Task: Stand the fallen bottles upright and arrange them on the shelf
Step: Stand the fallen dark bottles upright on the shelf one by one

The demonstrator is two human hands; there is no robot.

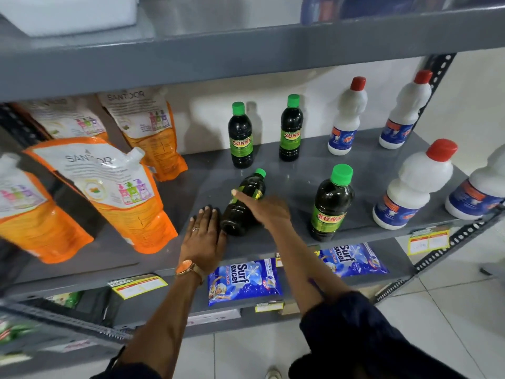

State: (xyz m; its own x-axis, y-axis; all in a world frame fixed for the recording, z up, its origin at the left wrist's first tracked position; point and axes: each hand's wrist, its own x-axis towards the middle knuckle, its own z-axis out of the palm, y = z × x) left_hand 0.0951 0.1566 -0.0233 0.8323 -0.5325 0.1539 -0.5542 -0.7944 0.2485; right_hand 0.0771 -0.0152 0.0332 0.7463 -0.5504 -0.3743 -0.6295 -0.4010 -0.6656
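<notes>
A dark green-capped bottle (241, 203) lies on its side on the grey shelf (295, 176), cap pointing back and right. My right hand (263, 207) reaches over its middle with fingers extended across the label; whether it grips is unclear. My left hand (203, 236) rests flat on the shelf with its fingertips against the bottle's base. Three more dark bottles stand upright: two at the back (240, 136) (291, 129) and one at the front (330, 205).
Several white red-capped bottles (410, 187) stand upright at the right. Orange refill pouches (120, 192) lean at the left. Blue detergent packets (243, 280) lie on the shelf below. Another grey shelf (218, 56) hangs close overhead.
</notes>
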